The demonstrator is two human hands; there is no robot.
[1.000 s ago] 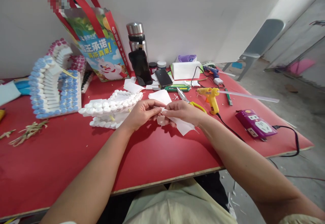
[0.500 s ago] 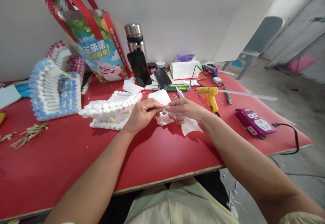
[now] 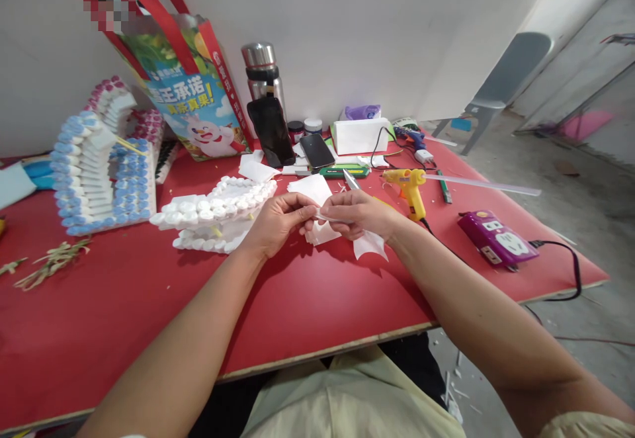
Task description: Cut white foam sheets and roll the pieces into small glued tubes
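Over the red table, my left hand [image 3: 278, 223] and my right hand [image 3: 361, 215] meet at the fingertips. Both are closed in a pinch on a small piece of white paper [image 3: 322, 218], mostly hidden by the fingers. A white sheet [image 3: 371, 246] shows below my right hand; I cannot tell whether it is held or just lies there. Under and behind the hands is a stack of white paper sheets [image 3: 311, 188]. Left of my left hand lies a white structure of rounded, rolled-looking pieces [image 3: 198, 212].
A yellow glue gun [image 3: 407, 186] with a long clear stick and a purple power socket [image 3: 496, 238] lie to the right. Scissors [image 3: 350, 180], a green cutter [image 3: 342, 171] and phones [image 3: 317, 151] are behind. At left stand a blue-and-white structure [image 3: 102, 180] and a bag [image 3: 193, 94].
The fingers have shifted slightly along the white paper, and my left fingers are curled more. The sheet below my right hand now shows less of itself.
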